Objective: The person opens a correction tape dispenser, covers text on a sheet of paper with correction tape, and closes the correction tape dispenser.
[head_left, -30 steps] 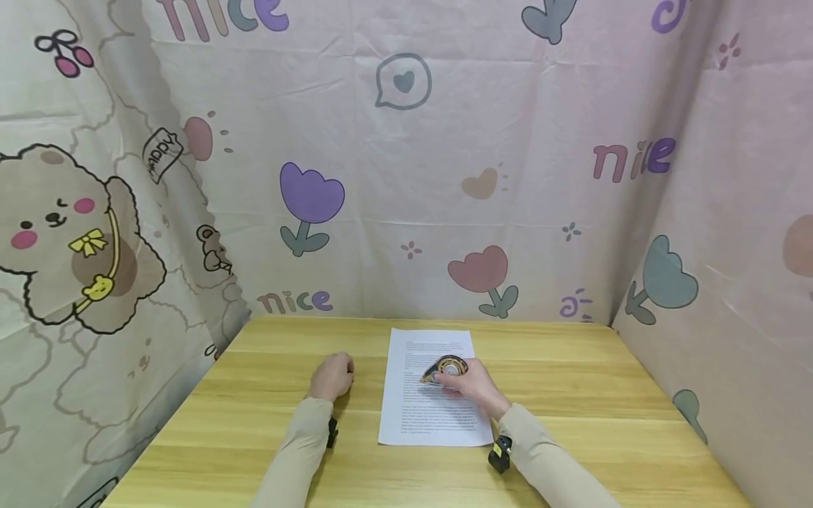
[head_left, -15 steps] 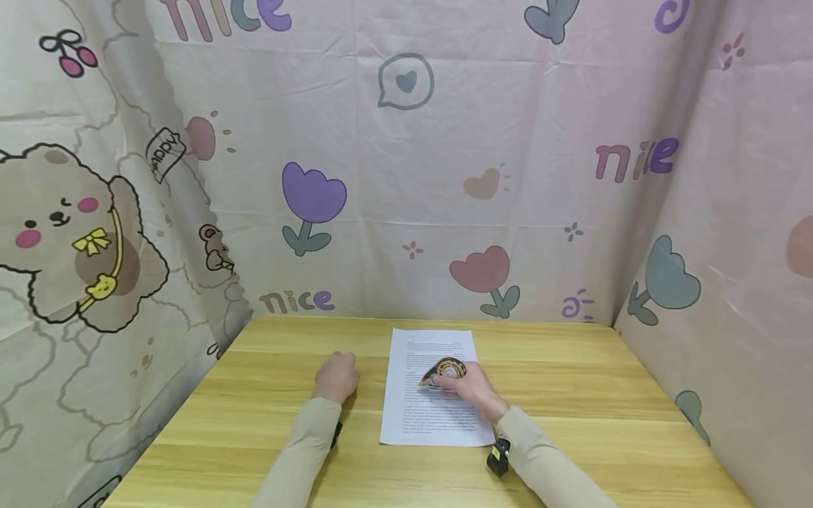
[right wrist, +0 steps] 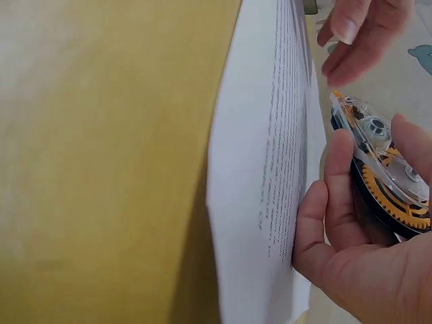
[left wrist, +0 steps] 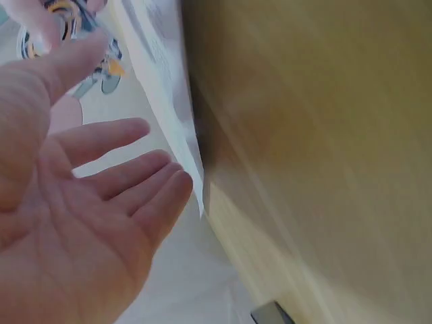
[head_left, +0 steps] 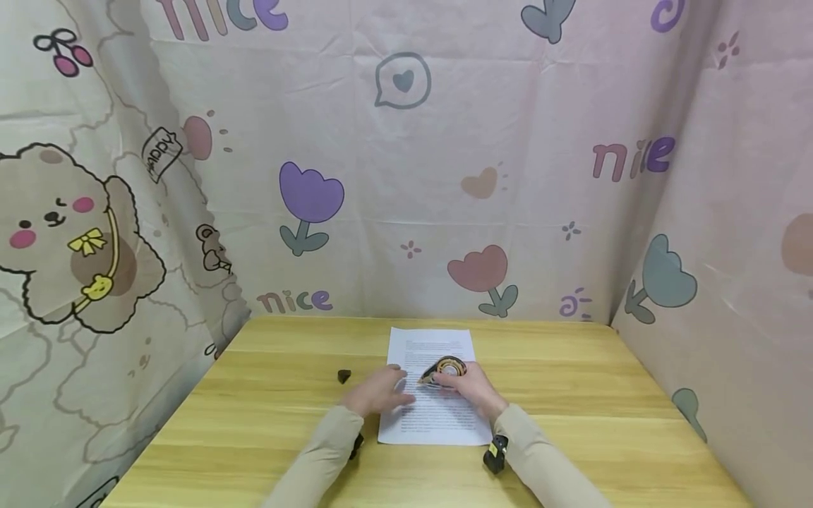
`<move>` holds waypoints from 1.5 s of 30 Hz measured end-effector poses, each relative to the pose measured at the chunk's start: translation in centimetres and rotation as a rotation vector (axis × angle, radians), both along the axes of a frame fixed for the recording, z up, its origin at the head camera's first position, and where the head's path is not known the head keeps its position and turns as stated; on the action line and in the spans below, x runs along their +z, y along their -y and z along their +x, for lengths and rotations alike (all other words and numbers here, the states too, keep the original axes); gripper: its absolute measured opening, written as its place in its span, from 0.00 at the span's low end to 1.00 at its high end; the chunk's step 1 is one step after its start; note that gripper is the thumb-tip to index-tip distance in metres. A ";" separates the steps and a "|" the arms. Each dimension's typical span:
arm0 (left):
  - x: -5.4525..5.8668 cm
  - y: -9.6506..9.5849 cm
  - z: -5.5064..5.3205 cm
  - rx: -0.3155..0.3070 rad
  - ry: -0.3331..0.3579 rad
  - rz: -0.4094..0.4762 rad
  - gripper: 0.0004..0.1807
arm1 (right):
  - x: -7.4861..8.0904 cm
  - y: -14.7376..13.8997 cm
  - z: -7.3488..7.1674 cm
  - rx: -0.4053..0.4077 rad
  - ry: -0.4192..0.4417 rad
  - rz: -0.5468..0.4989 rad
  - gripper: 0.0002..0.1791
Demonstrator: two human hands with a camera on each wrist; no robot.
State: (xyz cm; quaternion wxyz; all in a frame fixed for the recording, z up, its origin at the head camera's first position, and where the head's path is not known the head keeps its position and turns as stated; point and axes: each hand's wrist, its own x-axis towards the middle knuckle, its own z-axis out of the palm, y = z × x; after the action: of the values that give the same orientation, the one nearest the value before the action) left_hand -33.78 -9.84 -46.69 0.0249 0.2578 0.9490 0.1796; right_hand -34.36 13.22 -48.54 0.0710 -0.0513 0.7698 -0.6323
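Observation:
My right hand [head_left: 475, 389] grips a correction tape dispenser [head_left: 449, 365] with a clear and black case and orange gear wheels [right wrist: 388, 196]. Its orange tip [right wrist: 337, 95] points left, over a sheet of printed paper [head_left: 438, 430]. My left hand [head_left: 380, 391] is at the paper's left edge, fingers spread and holding nothing; the right wrist view shows its fingertips [right wrist: 347, 30] just off the dispenser's tip. A small black piece [head_left: 344, 376], perhaps the dispenser's cap, lies on the table left of the sheet.
The wooden table [head_left: 273, 423] runs back to a patterned cloth [head_left: 394, 183] hung behind it and at both sides. Each wrist carries a small black camera [head_left: 495, 453].
My left hand has moved right from the bare table to the sheet's left edge, its fingers opening and leaving the small black piece behind. The right hand and dispenser have hardly moved.

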 end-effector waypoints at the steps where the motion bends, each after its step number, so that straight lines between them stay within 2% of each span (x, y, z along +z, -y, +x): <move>1: -0.1 -0.2 0.1 -0.008 0.023 -0.009 0.30 | 0.0 0.0 0.0 -0.005 0.002 0.007 0.23; 4: -0.3 -0.7 0.4 0.003 0.068 -0.049 0.34 | -0.1 0.0 0.1 0.004 0.004 -0.005 0.22; 8: -0.4 -0.8 0.6 0.033 0.108 -0.095 0.48 | -0.1 0.0 0.1 0.033 -0.001 -0.023 0.23; 12: -0.3 -0.9 0.8 0.039 0.123 -0.103 0.59 | 0.0 0.0 0.1 0.048 -0.009 -0.017 0.24; 17: -0.4 -1.0 1.2 0.026 0.156 -0.113 0.66 | -0.1 -0.1 0.1 0.052 -0.009 -0.005 0.22; 28: -0.2 -0.8 1.3 0.018 0.194 -0.126 0.67 | 0.0 -0.1 -0.2 0.043 -0.029 0.044 0.22; 37: 0.1 -0.6 1.0 0.037 0.222 -0.159 0.68 | 0.0 0.2 -0.1 0.060 -0.029 0.020 0.23; 45: 0.0 -0.8 1.1 0.036 0.227 -0.149 0.68 | -0.1 -0.3 -0.2 0.102 -0.028 -0.013 0.22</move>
State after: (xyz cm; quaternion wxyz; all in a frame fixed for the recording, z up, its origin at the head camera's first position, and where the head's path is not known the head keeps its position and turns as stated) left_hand -32.64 -8.99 -46.68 0.1481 0.2160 0.9553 0.1371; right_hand -34.53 13.48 -48.69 0.0920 -0.0995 0.7630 -0.6321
